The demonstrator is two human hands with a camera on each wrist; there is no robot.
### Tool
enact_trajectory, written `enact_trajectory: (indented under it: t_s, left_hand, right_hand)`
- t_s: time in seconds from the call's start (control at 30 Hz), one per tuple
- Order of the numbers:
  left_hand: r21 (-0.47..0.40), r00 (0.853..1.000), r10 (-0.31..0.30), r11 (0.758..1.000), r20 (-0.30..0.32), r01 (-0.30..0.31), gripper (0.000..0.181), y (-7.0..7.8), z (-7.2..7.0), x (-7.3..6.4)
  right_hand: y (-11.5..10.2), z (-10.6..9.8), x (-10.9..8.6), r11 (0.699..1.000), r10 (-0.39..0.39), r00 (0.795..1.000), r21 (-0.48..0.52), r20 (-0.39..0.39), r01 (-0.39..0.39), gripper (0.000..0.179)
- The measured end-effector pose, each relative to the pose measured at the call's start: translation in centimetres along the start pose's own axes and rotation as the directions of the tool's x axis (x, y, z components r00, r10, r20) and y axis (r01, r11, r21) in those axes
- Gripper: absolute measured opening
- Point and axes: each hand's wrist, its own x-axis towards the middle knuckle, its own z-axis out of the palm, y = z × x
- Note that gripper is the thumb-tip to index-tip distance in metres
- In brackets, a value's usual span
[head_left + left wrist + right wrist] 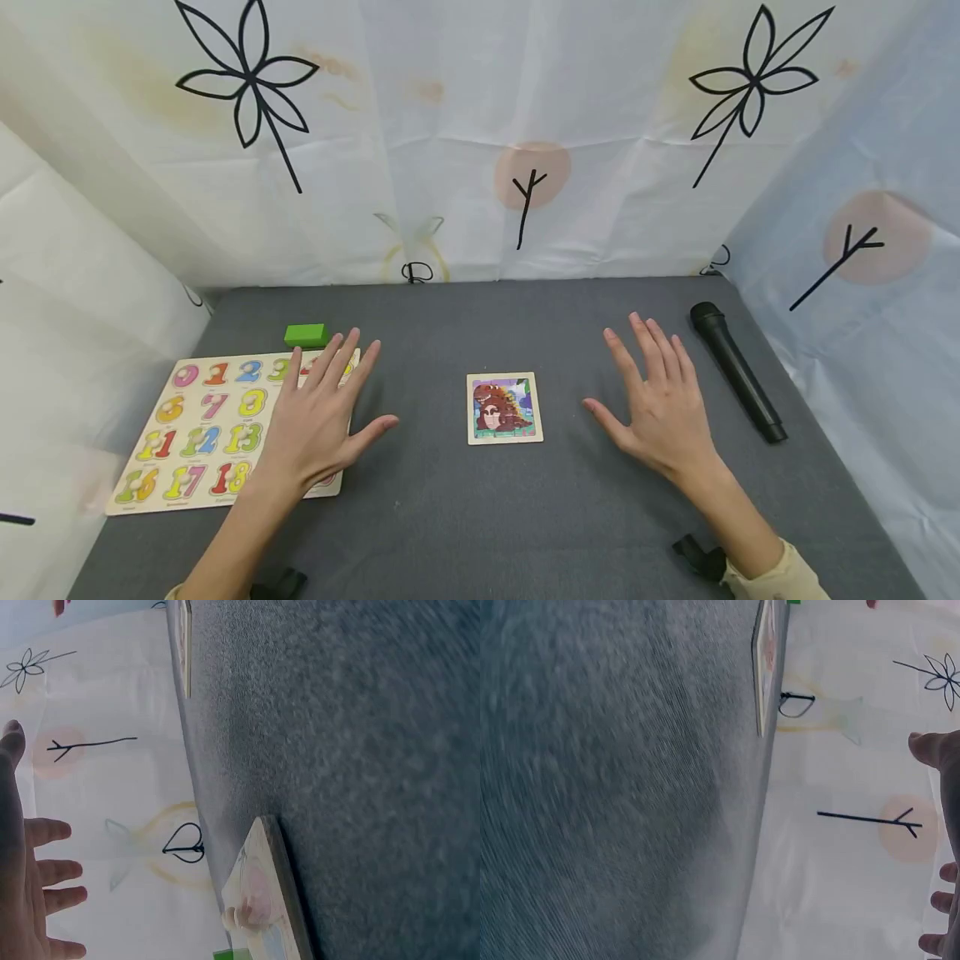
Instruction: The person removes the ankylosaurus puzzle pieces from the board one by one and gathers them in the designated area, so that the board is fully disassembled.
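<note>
My left hand (318, 425) hovers with spread fingers over the right part of a wooden number puzzle board (165, 421), hiding several of its coloured numerals. My right hand (663, 408), fingers straight and thumb out to the side, is held above the grey table and holds nothing. Between the two hands lies a small square picture puzzle (505, 408) in a pale wooden frame, showing a reddish-brown figure; neither hand touches it. In the left wrist view the spread left fingers (56, 896) appear beside the board's corner (259, 862).
A green block (306, 336) sits behind the number board's top edge. At the right side of the grey table (465, 525) lies a black microphone (738, 371), slanting toward the front. White patterned cloth (450, 108) walls in the back and both sides.
</note>
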Motion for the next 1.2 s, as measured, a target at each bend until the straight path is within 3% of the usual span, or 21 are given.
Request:
enact_trajectory:
  t_s: [0.17, 0.33, 0.57, 0.67, 0.77, 0.93, 1.1, 1.2]
  left_hand:
    - [-0.007, 0.999, 0.005, 1.000, 0.049, -0.005, 0.089, 0.5, 0.0, 0.2]
    - [-0.052, 0.992, -0.017, 0.998, 0.129, 0.024, 0.077, 1.4, 0.2, 0.7]
    - [-0.134, 0.982, -0.013, 0.990, 0.187, 0.039, 0.064, 3.3, 1.5, 1.1]
    - [-0.158, 0.978, 0.014, 0.987, 0.207, 0.019, 0.059, 4.0, 2.3, 1.2]
    - [-0.197, 0.970, 0.039, 0.980, 0.240, 0.009, 0.054, 4.8, 3.0, 1.3]
    - [-0.237, 0.937, 0.074, 0.971, 0.341, 0.009, 0.054, 6.1, 3.7, 1.4]
    - [-0.280, 0.894, 0.101, 0.960, 0.436, 0.028, 0.061, 7.0, 4.3, 1.5]
    - [-0.304, 0.883, 0.123, 0.952, 0.452, 0.024, 0.063, 7.3, 4.6, 1.6]
  right_hand:
    - [-0.9, 1.2, -0.2, 0.998, -0.049, 0.999, 0.047, -0.017, 0.050, 0.080]
    - [-2.0, 2.2, -0.3, 0.991, -0.050, 0.998, 0.125, 0.036, 0.045, 0.075]
    - [-4.1, 3.3, 0.2, 0.944, -0.024, 0.993, 0.329, 0.114, -0.015, 0.071]
    - [-5.1, 3.7, 0.6, 0.907, 0.012, 0.983, 0.413, 0.181, -0.087, 0.067]
    - [-6.1, 4.1, 1.1, 0.844, 0.041, 0.963, 0.507, 0.268, -0.177, 0.061]
    - [-6.9, 5.3, 2.1, 0.724, 0.028, 0.927, 0.632, 0.373, -0.276, 0.052]
    - [-7.2, 6.6, 3.0, 0.675, -0.017, 0.896, 0.666, 0.444, -0.317, 0.041]
    - [-7.4, 7.3, 3.8, 0.661, -0.055, 0.871, 0.672, 0.489, -0.335, 0.039]
